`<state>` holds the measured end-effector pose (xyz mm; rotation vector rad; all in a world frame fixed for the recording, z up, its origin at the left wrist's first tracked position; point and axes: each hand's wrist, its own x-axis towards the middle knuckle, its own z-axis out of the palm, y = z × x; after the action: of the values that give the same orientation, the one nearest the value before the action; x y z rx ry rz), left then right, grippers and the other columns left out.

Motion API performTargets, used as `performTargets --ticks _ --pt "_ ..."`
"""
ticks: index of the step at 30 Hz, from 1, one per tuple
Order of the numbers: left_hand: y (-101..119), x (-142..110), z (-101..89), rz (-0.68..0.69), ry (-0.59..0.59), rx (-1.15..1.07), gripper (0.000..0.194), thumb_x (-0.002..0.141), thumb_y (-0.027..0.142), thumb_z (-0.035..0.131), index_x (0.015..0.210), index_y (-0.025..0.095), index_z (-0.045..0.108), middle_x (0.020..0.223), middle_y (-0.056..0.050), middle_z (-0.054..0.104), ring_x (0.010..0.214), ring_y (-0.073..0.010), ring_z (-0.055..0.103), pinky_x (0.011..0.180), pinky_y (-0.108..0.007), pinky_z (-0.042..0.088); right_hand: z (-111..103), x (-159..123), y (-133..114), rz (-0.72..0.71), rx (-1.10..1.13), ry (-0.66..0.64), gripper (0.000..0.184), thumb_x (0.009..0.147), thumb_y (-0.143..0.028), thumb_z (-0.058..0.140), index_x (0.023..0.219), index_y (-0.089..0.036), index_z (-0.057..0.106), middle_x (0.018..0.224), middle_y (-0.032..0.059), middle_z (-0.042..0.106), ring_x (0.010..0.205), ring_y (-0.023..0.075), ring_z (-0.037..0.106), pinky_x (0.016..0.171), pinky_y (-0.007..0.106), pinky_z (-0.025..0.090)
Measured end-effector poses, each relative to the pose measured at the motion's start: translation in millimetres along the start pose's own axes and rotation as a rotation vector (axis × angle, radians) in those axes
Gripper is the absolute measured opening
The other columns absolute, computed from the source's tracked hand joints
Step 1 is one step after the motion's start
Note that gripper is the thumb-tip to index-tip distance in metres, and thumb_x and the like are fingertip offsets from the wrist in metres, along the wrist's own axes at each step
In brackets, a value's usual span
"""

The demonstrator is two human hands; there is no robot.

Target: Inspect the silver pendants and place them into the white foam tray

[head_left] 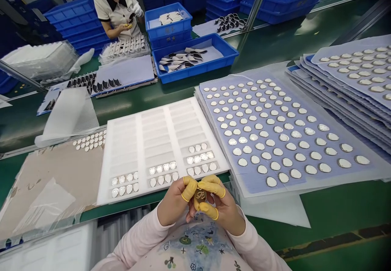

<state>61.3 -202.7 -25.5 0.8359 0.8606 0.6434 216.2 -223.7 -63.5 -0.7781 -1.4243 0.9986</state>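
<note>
Both my hands meet low in the middle of the view, with yellow finger cots on several fingertips. Between them is a small gold-coloured disc (pixel 200 195) with a curly letter on its face. My left hand (pixel 179 199) pinches its left side, and my right hand (pixel 218 199) grips it from above and the right. Just beyond the hands lies a white foam tray (pixel 122 120) with slotted rows, where shiny oval pieces (pixel 200 157) stand in the nearest slots. To the right, many similar pieces (pixel 287 162) lie in rows on a bluish sheet (pixel 253 185).
At the far right, sheets (pixel 320 88) bearing more oval pieces are stacked. Small pieces (pixel 88 140) rest on a brown board (pixel 61 165) to the left. A blue bin (pixel 195 71) holds dark-and-white curved parts. Across the bench a co-worker (pixel 120 14) handles something dark.
</note>
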Motion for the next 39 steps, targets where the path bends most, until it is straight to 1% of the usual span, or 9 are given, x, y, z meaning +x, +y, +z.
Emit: performTargets --ticks 5,9,12,18,24,28,31,33,39 --pt "-5.3 4.0 -4.2 0.025 -0.006 -0.044 0.045 0.086 0.062 0.063 0.076 0.019 0.049 0.044 0.007 0.052 0.028 -0.006 0.039 0.028 -0.016 0.031 2.7 1.8 -2.8 0.07 -0.008 0.007 0.031 0.093 -0.039 0.064 0.122 -0.032 0.056 0.087 -0.0006 0.051 0.059 0.0116 0.041 0.055 0.027 0.043" --pt "-6.4 6.6 -3.5 0.072 0.125 0.045 0.045 0.085 0.061 0.064 0.074 0.02 0.047 0.044 0.007 0.055 0.029 -0.0062 0.043 0.031 -0.016 0.034 4.9 1.7 -1.8 0.235 -0.079 0.029 0.027 0.083 -0.044 0.073 0.087 -0.023 0.057 0.071 -0.0042 0.047 0.058 0.0118 0.038 0.055 0.027 0.038" --pt "-6.0 9.1 -1.5 0.076 0.172 0.105 0.047 0.083 0.063 0.064 0.074 0.02 0.047 0.046 0.006 0.057 0.031 -0.008 0.048 0.033 -0.017 0.037 6.0 2.5 0.6 0.351 -0.114 0.027 0.033 0.09 -0.043 0.065 0.068 -0.021 0.054 0.065 -0.0026 0.047 0.058 0.0131 0.04 0.056 0.027 0.039" --pt "-9.8 15.8 -1.4 0.047 0.187 0.096 0.046 0.086 0.064 0.058 0.076 0.02 0.046 0.05 0.006 0.057 0.032 -0.0088 0.05 0.031 -0.019 0.039 5.5 6.2 2.3 0.406 -0.022 0.055 0.046 0.098 -0.053 0.049 0.066 -0.022 0.06 0.068 0.0035 0.058 0.066 0.019 0.055 0.062 0.031 0.048" --pt "-15.5 21.8 -10.1 0.04 0.215 0.119 0.046 0.086 0.065 0.055 0.078 0.021 0.047 0.054 0.006 0.056 0.035 -0.0081 0.047 0.033 -0.019 0.038 4.4 4.7 8.8 0.417 -0.001 0.101 0.046 0.099 -0.055 0.045 0.07 -0.021 0.056 0.066 0.0008 0.054 0.062 0.0163 0.05 0.061 0.03 0.044" --pt "3.7 33.9 -27.4 0.1 0.352 0.509 0.039 0.095 0.056 0.045 0.079 0.02 0.05 0.062 0.002 0.061 0.044 -0.0093 0.051 0.042 -0.02 0.037 0.2 4.5 12.5 0.368 -0.016 0.113 0.045 0.101 -0.051 0.043 0.069 -0.021 0.053 0.066 -0.0007 0.048 0.061 0.0142 0.044 0.058 0.027 0.038" --pt "24.3 53.5 -36.5 0.066 0.53 1.166 0.031 0.102 0.039 0.036 0.085 0.021 0.054 0.072 -0.001 0.068 0.064 -0.0146 0.064 0.059 -0.024 0.044 -2.8 5.1 13.3 0.345 -0.006 0.111 0.044 0.102 -0.049 0.042 0.07 -0.021 0.053 0.066 -0.0007 0.048 0.06 0.0138 0.042 0.058 0.027 0.037" --pt "32.0 70.5 -37.1 -0.028 0.614 1.477 0.029 0.103 0.034 0.033 0.091 0.021 0.056 0.077 -0.004 0.071 0.074 -0.0196 0.069 0.064 -0.027 0.043 -4.1 5.0 13.3 0.334 0.004 0.112 0.042 0.102 -0.047 0.043 0.071 -0.021 0.053 0.066 -0.0006 0.048 0.061 0.0138 0.043 0.058 0.027 0.036" --pt "26.4 108.6 -32.0 -0.181 0.608 1.647 0.032 0.103 0.034 0.034 0.098 0.017 0.061 0.087 -0.012 0.075 0.082 -0.0266 0.072 0.066 -0.031 0.045 -8.1 1.7 12.5 0.328 0.029 0.13 0.041 0.102 -0.045 0.044 0.071 -0.021 0.054 0.067 -0.0004 0.049 0.061 0.0141 0.044 0.059 0.028 0.037"
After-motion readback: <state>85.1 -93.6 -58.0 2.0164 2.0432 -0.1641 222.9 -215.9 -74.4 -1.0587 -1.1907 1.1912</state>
